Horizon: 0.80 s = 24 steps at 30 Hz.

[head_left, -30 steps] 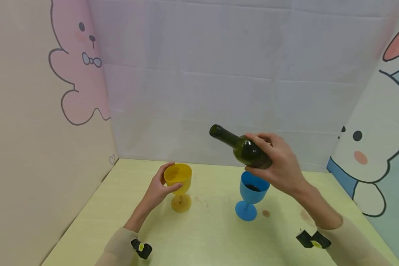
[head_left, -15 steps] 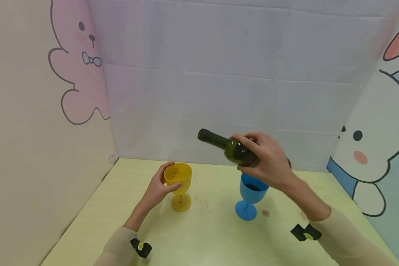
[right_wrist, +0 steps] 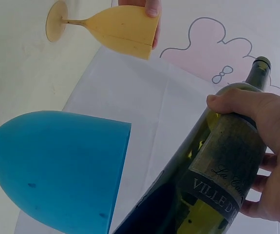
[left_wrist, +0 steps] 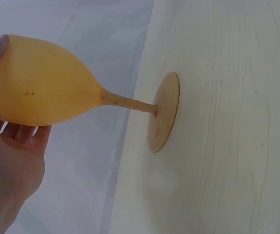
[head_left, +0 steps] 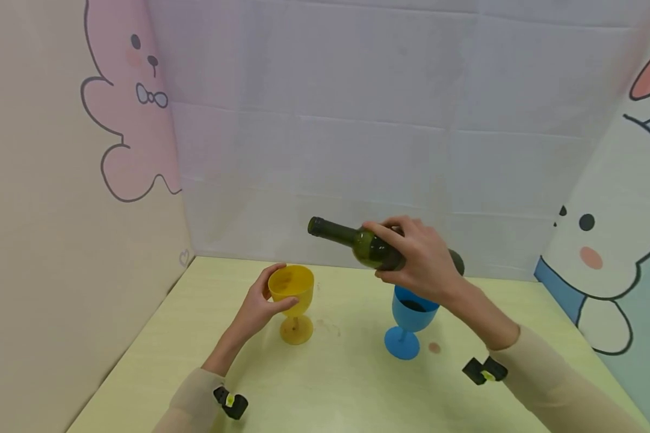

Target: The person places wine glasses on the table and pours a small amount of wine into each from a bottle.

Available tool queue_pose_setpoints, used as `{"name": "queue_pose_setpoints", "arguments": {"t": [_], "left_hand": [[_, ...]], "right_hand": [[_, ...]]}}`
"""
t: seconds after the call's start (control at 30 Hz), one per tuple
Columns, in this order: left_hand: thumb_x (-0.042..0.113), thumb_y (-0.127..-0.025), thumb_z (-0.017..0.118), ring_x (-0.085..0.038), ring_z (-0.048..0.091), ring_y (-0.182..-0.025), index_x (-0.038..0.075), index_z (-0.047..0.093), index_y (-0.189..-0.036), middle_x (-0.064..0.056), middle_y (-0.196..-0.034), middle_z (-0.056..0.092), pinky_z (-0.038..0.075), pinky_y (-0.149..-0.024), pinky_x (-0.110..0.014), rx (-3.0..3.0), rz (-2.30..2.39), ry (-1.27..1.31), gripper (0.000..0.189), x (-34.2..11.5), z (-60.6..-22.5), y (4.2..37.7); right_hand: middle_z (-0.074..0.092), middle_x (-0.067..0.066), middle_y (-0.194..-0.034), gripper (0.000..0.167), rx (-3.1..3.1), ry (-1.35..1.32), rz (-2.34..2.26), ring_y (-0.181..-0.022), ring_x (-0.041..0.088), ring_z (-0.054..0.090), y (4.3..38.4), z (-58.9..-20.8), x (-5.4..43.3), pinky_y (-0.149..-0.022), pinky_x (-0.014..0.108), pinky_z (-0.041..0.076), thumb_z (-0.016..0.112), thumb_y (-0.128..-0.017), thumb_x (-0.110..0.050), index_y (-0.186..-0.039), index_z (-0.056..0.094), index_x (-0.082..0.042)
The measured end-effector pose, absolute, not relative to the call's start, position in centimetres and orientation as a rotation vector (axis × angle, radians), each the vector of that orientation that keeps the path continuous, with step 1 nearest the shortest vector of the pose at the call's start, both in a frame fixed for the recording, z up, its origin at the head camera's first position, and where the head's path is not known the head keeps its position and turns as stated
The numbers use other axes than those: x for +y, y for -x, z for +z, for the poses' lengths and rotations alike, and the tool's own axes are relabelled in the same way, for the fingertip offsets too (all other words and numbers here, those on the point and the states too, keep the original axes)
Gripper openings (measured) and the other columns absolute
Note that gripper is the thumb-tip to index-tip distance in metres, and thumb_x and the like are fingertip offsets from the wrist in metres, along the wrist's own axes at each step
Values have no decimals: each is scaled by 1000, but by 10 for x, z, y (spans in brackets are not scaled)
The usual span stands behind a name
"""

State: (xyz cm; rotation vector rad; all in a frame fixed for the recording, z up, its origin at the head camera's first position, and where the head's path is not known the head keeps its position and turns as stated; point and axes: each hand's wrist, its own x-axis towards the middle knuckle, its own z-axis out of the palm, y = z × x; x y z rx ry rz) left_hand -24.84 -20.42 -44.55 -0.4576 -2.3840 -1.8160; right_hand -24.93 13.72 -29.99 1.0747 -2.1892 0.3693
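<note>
The green bottle (head_left: 376, 249) is held up just right of the frame's centre, leaning almost onto its side, neck to the left and mouth slightly raised. The right hand (head_left: 419, 258) has its grip closed round the bottle's body. Just below I see the blue goblet (head_left: 411, 319), dark liquid inside. Left of centre, the left hand (head_left: 260, 310) curls its grip round the bowl of the yellow goblet (head_left: 298, 294), upright on the pale tabletop (head_left: 346, 385). A pink cartoon animal (head_left: 141, 138) decorates the upper left.

Two goblets (head_left: 299, 293) (head_left: 412, 314), one bottle (head_left: 372, 248), two grips (head_left: 260, 308) (head_left: 422, 260), two cartoon animals (head_left: 132, 120) (head_left: 609, 231), one table (head_left: 346, 379)
</note>
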Motion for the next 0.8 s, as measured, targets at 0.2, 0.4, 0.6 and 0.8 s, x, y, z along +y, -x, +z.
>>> {"name": "queue_pose_setpoints", "arguments": {"t": [0.2,0.4,0.6,0.8], "left_hand": [[21,-86,79,-32,53,-125,18,39,-147,-10,-144,49,40,-111,-55,-2389,-1809,456,73,-204,-446,250],[21,-86,78,-31,53,-126,16,39,-147,-10,-144,49,40,-112,-53,-2395,-1806,450,73,-204,-445,249],[20,-86,78,-31,53,-125,17,39,-147,-10,-143,49,41,-111,-52,-2397,-1808,449,73,-204,-444,248],[16,-87,77,-29,53,-124,17,37,-148,-9,-143,49,42,-110,-50,-2410,-1804,425,73,-203,-445,249]], "right_hand": [[57,16,-126,86,-2258,-1041,293,-106,35,56,250,-304,129,-86,51,47,90,-69,-27,-145,50,-25],[57,14,-128,85,-2303,-1031,166,-105,33,55,253,-304,118,-85,49,46,90,-69,-28,-144,51,-29],[57,14,-130,84,-2356,-1040,78,-109,34,55,257,-309,111,-88,49,46,89,-71,-27,-145,49,-31],[57,13,-130,82,-2363,-1048,10,-109,33,55,263,-315,105,-88,48,46,88,-73,-28,-146,49,-33]]}}
